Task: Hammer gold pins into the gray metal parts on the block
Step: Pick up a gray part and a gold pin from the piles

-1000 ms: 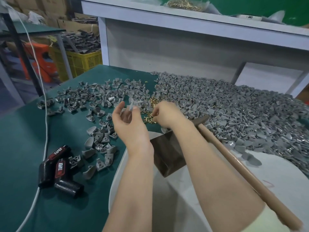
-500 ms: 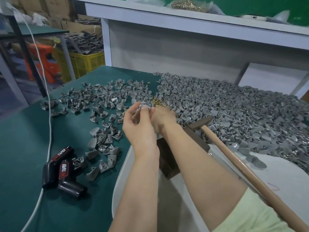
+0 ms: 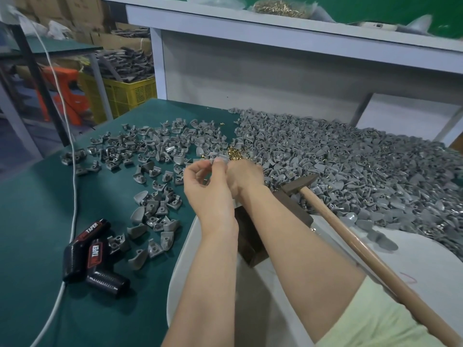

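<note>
The left hand (image 3: 208, 189) pinches a gray part (image 3: 218, 156) at its fingertips, just far of the block (image 3: 293, 209); the right hand (image 3: 244, 175) sits against it, grip impossible to tell; gold pins (image 3: 234, 154) lie just beyond

Black tool (image 3: 84, 247) — yellow crate (image 3: 125, 93); orange stool (image 3: 66, 96)

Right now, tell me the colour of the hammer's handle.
Light brown wood; the hammer handle shows best in the head view.

1 gray part (image 3: 217, 156) pinched above dark block (image 3: 251, 242); gold pins (image 3: 234, 153) heaped behind.
</note>
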Action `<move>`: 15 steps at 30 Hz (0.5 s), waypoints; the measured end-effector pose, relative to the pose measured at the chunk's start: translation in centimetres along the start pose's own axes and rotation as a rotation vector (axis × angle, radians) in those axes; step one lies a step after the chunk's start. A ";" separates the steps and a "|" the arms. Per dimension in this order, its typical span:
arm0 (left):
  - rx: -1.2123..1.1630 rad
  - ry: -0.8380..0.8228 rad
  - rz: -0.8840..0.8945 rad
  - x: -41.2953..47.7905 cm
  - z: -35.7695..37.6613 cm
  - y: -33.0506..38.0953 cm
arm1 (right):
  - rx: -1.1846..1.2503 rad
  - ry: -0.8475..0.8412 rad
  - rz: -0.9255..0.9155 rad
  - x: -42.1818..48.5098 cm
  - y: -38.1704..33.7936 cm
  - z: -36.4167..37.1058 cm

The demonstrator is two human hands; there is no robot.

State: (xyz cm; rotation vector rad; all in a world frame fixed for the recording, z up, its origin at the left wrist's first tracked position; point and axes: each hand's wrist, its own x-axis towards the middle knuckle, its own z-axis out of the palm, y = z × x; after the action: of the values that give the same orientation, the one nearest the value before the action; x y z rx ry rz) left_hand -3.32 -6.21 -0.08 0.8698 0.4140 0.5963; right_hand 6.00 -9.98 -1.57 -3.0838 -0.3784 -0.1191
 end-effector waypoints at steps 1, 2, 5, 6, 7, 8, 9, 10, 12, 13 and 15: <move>-0.003 0.005 -0.005 0.0 0.0 0.0 | -0.008 0.002 -0.001 0.1 0.0 0.1; -0.005 0.009 -0.010 0.1 0.0 -0.1 | -0.010 0.000 0.000 0.2 -0.1 0.2; -0.016 0.008 -0.017 0.1 0.0 -0.2 | 0.018 0.002 0.011 0.4 -0.2 0.2; -0.022 0.000 -0.017 0.1 0.0 -0.2 | 0.026 0.007 0.013 0.4 -0.1 0.3; -0.027 -0.009 -0.018 0.1 0.0 -0.2 | 0.032 0.010 0.014 0.4 -0.1 0.3; -0.030 -0.016 -0.017 0.1 0.1 -0.3 | 0.039 0.015 0.013 0.3 -0.1 0.2; -0.028 -0.021 -0.014 0.1 0.1 -0.3 | 0.048 0.020 0.012 0.2 0.0 0.2; -0.023 -0.023 -0.010 0.0 0.2 -0.3 | 0.058 0.025 0.006 0.0 0.1 0.1; -0.007 -0.025 0.000 -0.1 0.2 -0.3 | 0.068 0.023 -0.006 -0.3 0.2 -0.2; 0.000 -0.026 0.001 -0.1 0.3 -0.3 | 0.071 0.017 -0.009 -0.5 0.2 -0.2; 0.006 -0.026 -0.003 -0.1 0.3 -0.3 | 0.077 0.007 -0.003 -0.6 0.2 -0.4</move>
State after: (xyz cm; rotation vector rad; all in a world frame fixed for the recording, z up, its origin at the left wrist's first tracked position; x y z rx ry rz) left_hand -3.14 -6.62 -0.19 0.8815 0.3937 0.5806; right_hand 5.43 -10.33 -1.25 -3.0059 -0.3785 -0.1124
